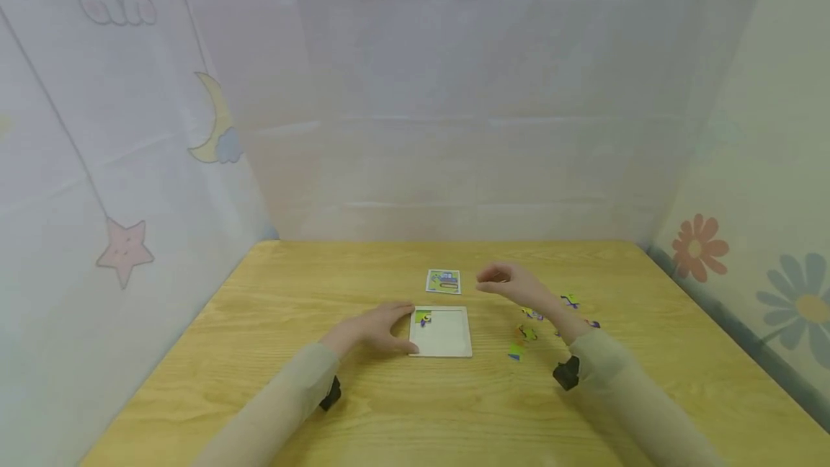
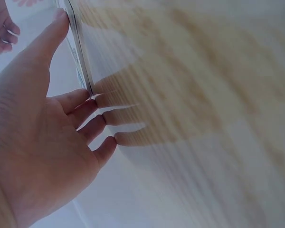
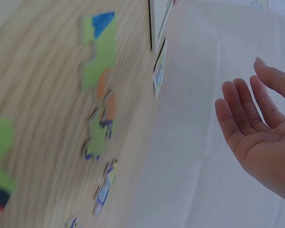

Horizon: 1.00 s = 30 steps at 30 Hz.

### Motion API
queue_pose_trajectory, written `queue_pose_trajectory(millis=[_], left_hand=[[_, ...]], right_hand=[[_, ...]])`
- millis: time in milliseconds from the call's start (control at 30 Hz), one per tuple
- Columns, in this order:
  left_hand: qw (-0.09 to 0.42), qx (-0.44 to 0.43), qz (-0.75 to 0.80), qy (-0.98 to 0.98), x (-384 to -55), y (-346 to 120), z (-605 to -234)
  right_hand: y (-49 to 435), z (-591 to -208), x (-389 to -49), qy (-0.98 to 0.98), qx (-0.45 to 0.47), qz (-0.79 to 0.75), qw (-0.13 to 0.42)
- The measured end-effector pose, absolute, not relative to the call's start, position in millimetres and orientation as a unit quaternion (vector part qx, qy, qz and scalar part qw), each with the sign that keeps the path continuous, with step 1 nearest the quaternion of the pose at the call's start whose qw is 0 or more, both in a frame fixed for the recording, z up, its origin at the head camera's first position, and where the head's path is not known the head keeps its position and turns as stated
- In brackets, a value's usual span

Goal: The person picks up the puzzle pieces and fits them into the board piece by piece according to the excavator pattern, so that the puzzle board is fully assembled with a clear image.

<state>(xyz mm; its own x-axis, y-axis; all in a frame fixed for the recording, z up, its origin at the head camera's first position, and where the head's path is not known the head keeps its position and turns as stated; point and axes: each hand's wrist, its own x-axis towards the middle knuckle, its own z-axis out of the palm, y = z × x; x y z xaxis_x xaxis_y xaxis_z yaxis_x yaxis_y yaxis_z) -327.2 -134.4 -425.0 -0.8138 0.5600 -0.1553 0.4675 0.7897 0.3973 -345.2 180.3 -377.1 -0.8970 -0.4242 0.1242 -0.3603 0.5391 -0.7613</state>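
A white square puzzle tray (image 1: 447,337) lies on the table, with one green and yellow puzzle piece (image 1: 424,317) in its far left corner. My left hand (image 1: 381,328) rests along the tray's left side, thumb at the near corner and fingers at the far one; in the left wrist view its fingertips meet the table beside the rim. Above the table, right of the tray's far edge, my right hand (image 1: 506,281) hovers with loosely bent fingers. In the right wrist view nothing shows between those fingers.
Several loose puzzle pieces (image 1: 528,333) lie scattered on the right, partly under my right forearm. Just beyond the tray is a square picture card (image 1: 444,282). The wooden table (image 1: 311,276) meets printed cloth walls at its back and sides.
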Motion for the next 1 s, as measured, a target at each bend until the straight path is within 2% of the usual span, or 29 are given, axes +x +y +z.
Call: queue_pose_trajectory(millis=[633,1000], left_hand=[[0.119,0.288,0.166,0.936,-328,-136,-427],[0.117,0.285,0.168,0.937,-326,-136,-425]], right_hand=[[234,-400,-344,0.885,-0.2,-0.421,0.01],[253,-411,-344,0.892,-0.176,-0.415,0.024]])
